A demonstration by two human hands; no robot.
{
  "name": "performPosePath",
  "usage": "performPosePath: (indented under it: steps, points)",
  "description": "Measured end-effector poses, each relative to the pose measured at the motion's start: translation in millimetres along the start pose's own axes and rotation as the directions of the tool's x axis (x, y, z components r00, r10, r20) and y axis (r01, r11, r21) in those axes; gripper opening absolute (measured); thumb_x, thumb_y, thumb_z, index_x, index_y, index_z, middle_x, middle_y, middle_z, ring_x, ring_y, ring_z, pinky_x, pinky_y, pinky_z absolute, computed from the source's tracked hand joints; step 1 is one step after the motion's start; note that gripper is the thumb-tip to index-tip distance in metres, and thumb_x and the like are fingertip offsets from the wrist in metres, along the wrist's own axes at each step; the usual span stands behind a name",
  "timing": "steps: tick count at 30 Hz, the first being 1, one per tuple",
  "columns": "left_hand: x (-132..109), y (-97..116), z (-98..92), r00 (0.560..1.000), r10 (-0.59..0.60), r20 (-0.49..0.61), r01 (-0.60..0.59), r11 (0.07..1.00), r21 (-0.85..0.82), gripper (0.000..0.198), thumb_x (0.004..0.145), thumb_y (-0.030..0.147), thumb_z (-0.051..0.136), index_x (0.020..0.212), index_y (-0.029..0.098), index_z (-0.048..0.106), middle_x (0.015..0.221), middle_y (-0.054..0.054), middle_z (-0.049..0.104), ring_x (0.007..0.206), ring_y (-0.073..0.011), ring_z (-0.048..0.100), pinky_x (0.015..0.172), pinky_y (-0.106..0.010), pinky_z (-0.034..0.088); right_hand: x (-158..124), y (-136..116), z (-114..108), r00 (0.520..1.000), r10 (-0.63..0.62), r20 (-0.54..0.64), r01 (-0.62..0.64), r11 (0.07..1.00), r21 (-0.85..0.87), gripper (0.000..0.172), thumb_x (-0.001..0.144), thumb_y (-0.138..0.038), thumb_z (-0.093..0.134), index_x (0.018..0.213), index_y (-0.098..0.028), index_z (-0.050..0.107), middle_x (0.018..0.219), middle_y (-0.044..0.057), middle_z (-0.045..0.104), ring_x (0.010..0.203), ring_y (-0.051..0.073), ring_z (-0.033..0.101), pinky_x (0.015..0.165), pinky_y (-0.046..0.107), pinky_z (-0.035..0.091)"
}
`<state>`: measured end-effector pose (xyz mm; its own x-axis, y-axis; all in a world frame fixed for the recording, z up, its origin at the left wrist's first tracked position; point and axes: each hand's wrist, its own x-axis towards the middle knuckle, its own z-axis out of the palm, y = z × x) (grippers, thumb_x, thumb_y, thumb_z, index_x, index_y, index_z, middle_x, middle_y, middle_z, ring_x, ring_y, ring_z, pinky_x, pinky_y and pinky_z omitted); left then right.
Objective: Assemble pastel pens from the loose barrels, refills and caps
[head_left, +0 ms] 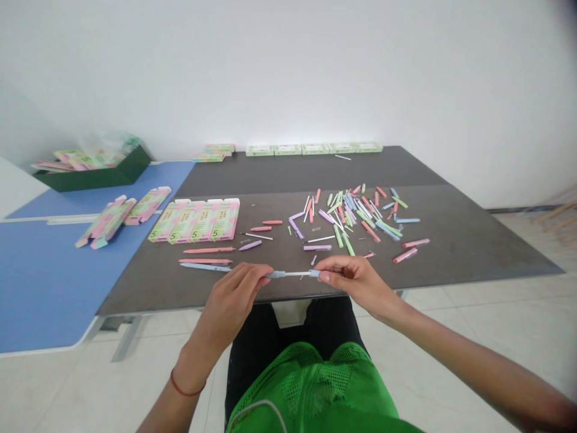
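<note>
My left hand [241,288] pinches a light blue pen front section [276,274] just above the table's near edge. A white refill [297,273] runs straight from it to the right. At the other end my right hand [349,276] grips a light blue pen barrel [314,273], which surrounds the refill's end; the fingers hide most of it. The two blue parts are apart, with the refill showing between them. Left of my left hand lie a blue pen [205,266] and two pink pens [209,249]. A purple barrel [317,248] lies beyond my right hand.
Loose pen parts in several colours [349,216] are heaped at the right of the dark table [270,180]. Several upright-printed boxes [193,221] lie at left, flattened boxes [106,221] on the blue table [40,270]. A green bin [94,177] and a box row [313,149] stand farther back.
</note>
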<state>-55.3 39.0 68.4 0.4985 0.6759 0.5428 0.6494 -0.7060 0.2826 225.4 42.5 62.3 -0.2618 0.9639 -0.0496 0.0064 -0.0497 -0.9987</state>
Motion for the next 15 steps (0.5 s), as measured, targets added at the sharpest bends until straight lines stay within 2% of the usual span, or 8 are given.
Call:
performPosePath:
  steps: [8, 15]
  points:
    - [2.3, 8.0, -5.5, 0.998, 0.061, 0.011, -0.06, 0.997, -0.046, 0.018, 0.104, 0.017, 0.06, 0.121, 0.02, 0.065, 0.108, -0.006, 0.074, 0.096, -0.017, 0.07, 0.088, -0.03, 0.055, -0.7, 1.2, -1.7, 0.999, -0.031, 0.027, 0.033, 0.996, -0.078, 0.02, 0.085, -0.037, 0.082, 0.094, -0.019, 0.082, 0.089, 0.005, 0.078, 0.082, 0.018, 0.066, 0.077, 0.029, 0.051]
    - [7.4, 15.6, -2.5, 1.0, 0.01, 0.022, -0.007, 0.989, -0.147, 0.015, 0.103, 0.023, 0.063, 0.116, 0.023, 0.071, 0.105, -0.005, 0.078, 0.091, -0.0156, 0.074, 0.086, -0.028, 0.059, 0.4, 2.7, -1.7, 0.993, -0.103, 0.058, 0.11, 0.986, -0.123, 0.016, 0.087, -0.034, 0.08, 0.095, -0.021, 0.083, 0.091, 0.005, 0.077, 0.085, 0.019, 0.068, 0.078, 0.031, 0.052]
